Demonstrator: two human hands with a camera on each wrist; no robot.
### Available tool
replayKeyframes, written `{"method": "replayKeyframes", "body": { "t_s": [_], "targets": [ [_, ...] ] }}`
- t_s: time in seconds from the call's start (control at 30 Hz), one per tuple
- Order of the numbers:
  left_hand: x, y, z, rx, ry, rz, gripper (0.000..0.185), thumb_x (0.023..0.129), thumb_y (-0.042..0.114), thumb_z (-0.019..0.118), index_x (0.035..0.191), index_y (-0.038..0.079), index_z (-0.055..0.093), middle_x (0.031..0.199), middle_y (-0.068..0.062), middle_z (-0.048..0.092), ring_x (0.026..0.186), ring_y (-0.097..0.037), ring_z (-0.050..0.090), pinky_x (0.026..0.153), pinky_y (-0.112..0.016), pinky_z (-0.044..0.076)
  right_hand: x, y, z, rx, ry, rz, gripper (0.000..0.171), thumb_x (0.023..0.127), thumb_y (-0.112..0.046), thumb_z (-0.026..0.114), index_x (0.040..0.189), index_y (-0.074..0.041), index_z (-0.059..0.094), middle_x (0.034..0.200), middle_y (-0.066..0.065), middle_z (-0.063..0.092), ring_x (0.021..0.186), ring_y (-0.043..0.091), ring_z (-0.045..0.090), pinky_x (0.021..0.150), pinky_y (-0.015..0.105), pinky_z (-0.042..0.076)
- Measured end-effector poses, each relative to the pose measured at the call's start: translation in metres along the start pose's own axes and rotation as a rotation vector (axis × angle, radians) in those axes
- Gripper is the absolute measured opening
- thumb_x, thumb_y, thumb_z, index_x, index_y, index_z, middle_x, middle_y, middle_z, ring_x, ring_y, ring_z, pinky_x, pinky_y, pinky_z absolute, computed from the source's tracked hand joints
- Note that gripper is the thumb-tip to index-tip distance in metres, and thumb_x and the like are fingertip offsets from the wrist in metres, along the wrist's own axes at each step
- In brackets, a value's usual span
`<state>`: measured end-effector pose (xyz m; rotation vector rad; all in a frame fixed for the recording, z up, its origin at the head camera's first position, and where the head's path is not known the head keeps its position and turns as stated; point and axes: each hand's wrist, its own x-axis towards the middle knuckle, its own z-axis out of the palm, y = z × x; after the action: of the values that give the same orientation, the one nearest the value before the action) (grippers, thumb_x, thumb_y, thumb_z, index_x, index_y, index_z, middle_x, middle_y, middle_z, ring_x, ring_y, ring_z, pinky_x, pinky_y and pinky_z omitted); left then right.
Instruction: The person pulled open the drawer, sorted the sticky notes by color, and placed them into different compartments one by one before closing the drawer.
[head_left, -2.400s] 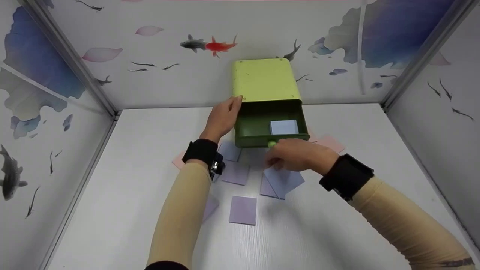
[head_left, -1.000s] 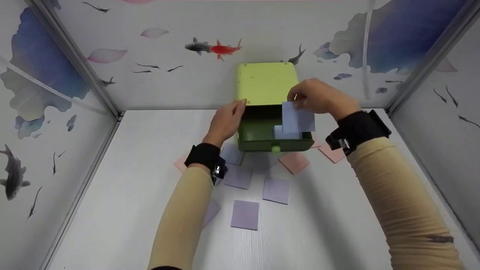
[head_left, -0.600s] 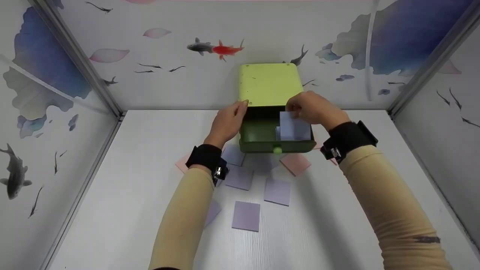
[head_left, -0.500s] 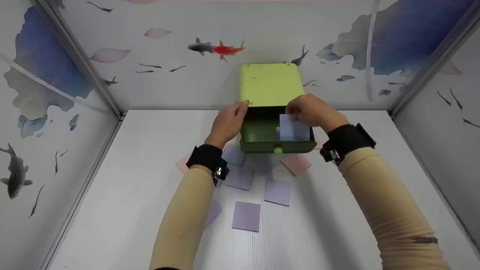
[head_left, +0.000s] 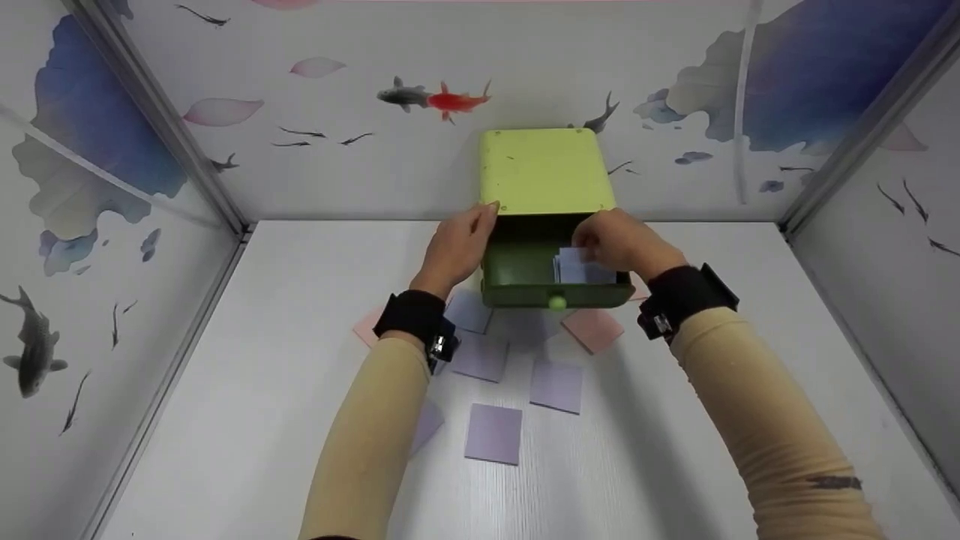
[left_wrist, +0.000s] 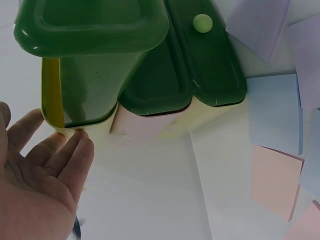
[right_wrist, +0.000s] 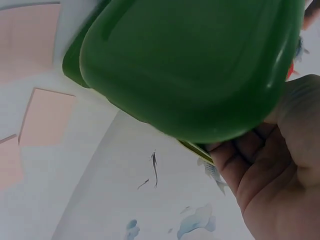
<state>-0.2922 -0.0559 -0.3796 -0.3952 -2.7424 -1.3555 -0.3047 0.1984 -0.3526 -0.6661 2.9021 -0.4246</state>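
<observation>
A small drawer cabinet (head_left: 547, 169) with a lime top stands against the back wall, its dark green top drawer (head_left: 517, 262) pulled out. My left hand (head_left: 455, 244) touches the cabinet's left side near the top front corner; the left wrist view shows its fingers fairly straight. Inside the drawer's right part, my right hand (head_left: 626, 240) pinches the upper edge of a blue sticky note pad (head_left: 581, 268). Another blue pad peeks out at its left. The right fingertips are hidden behind the green drawer front (right_wrist: 190, 70) in the right wrist view.
Several purple sticky note pads (head_left: 493, 433) lie on the white table (head_left: 637, 465). Pink pads (head_left: 592, 330) and a blue pad (left_wrist: 274, 112) lie around the cabinet's foot. Two lower drawers (left_wrist: 157, 80) are pushed in. Patterned walls (head_left: 300, 172) enclose the table.
My right hand has picked a blue pad off the table beside the drawer knob, raised it over the drawer and lowered it inside. My left hand stays at the cabinet.
</observation>
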Motion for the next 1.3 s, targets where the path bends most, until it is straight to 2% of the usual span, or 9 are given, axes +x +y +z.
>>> {"method": "replayKeyframes", "body": {
  "t_s": [0.07,0.2,0.33,0.47,0.57,0.67,0.9,1.1,1.3],
  "targets": [
    [-0.001,0.0,-0.001,0.006,-0.003,-0.005,0.046,0.105,0.048,0.03,0.108,0.015,0.062,0.145,-0.007,0.052,0.134,-0.017,0.048,0.089,-0.032,0.04,0.0,0.0,0.002,-0.01,0.014,0.006,0.015,0.089,0.001,0.062,0.098,-0.003,0.074,0.097,0.014,0.07,0.087,0.029,0.06,0.082,0.045,0.052],
    [-0.002,0.001,-0.002,0.019,-0.007,-0.016,0.048,0.105,0.048,0.03,0.139,0.023,0.053,0.142,-0.007,0.055,0.129,-0.021,0.051,0.096,-0.035,0.041,0.0,-0.001,0.006,-0.036,0.051,0.007,0.016,0.088,0.002,0.062,0.097,-0.003,0.075,0.096,0.014,0.072,0.086,0.029,0.062,0.08,0.045,0.053],
    [-0.001,0.001,-0.001,0.016,-0.01,-0.028,0.048,0.105,0.05,0.03,0.128,0.02,0.059,0.145,-0.008,0.052,0.127,-0.022,0.053,0.094,-0.034,0.041,-0.001,-0.001,0.009,-0.043,0.077,0.024,0.017,0.087,0.002,0.064,0.096,-0.004,0.076,0.096,0.012,0.073,0.086,0.028,0.063,0.079,0.045,0.053],
    [-0.001,0.001,0.0,0.015,-0.012,-0.044,0.046,0.104,0.052,0.029,0.098,0.016,0.056,0.147,-0.005,0.05,0.11,-0.02,0.056,0.088,-0.032,0.041,-0.001,-0.002,0.012,-0.061,0.078,0.055,0.014,0.087,-0.001,0.068,0.096,-0.007,0.077,0.094,0.009,0.073,0.083,0.026,0.062,0.078,0.043,0.053],
    [0.0,0.001,0.0,0.012,-0.009,-0.033,0.043,0.104,0.052,0.03,0.089,0.016,0.049,0.111,-0.005,0.062,0.083,-0.019,0.051,0.078,-0.03,0.038,-0.001,-0.003,0.013,-0.092,0.073,0.061,0.012,0.087,-0.003,0.069,0.092,-0.009,0.078,0.089,0.007,0.072,0.079,0.025,0.06,0.074,0.041,0.052],
    [-0.001,0.001,0.0,0.008,-0.008,-0.016,0.044,0.105,0.05,0.031,0.093,0.014,0.053,0.081,-0.004,0.046,0.074,-0.018,0.044,0.074,-0.03,0.036,0.0,-0.003,0.014,-0.119,0.076,0.05,0.01,0.087,-0.004,0.069,0.087,-0.01,0.078,0.084,0.005,0.071,0.074,0.024,0.059,0.07,0.039,0.05],
    [-0.001,0.002,-0.001,0.009,0.0,-0.016,0.04,0.105,0.049,0.031,0.087,0.017,0.048,0.088,-0.004,0.051,0.081,-0.018,0.048,0.076,-0.03,0.037,-0.001,0.0,0.017,-0.101,0.105,0.03,0.01,0.087,-0.005,0.068,0.09,-0.009,0.077,0.089,0.006,0.072,0.08,0.025,0.061,0.075,0.041,0.052],
    [-0.002,0.002,0.0,0.004,0.01,-0.02,0.04,0.105,0.049,0.032,0.083,0.018,0.044,0.074,0.0,0.036,0.07,-0.017,0.042,0.069,-0.029,0.034,-0.007,0.001,0.012,-0.02,0.103,0.028,0.018,0.091,-0.005,0.063,0.102,-0.01,0.077,0.102,0.007,0.073,0.094,0.026,0.064,0.086,0.045,0.052],
    [-0.002,0.001,0.0,0.018,0.01,-0.021,0.042,0.105,0.049,0.031,0.091,0.016,0.053,0.079,-0.001,0.045,0.074,-0.017,0.046,0.073,-0.03,0.037,-0.015,0.0,-0.002,0.056,0.135,-0.029,0.016,0.094,-0.008,0.063,0.104,-0.007,0.076,0.103,0.01,0.074,0.098,0.026,0.067,0.088,0.045,0.053]
  ]
}}
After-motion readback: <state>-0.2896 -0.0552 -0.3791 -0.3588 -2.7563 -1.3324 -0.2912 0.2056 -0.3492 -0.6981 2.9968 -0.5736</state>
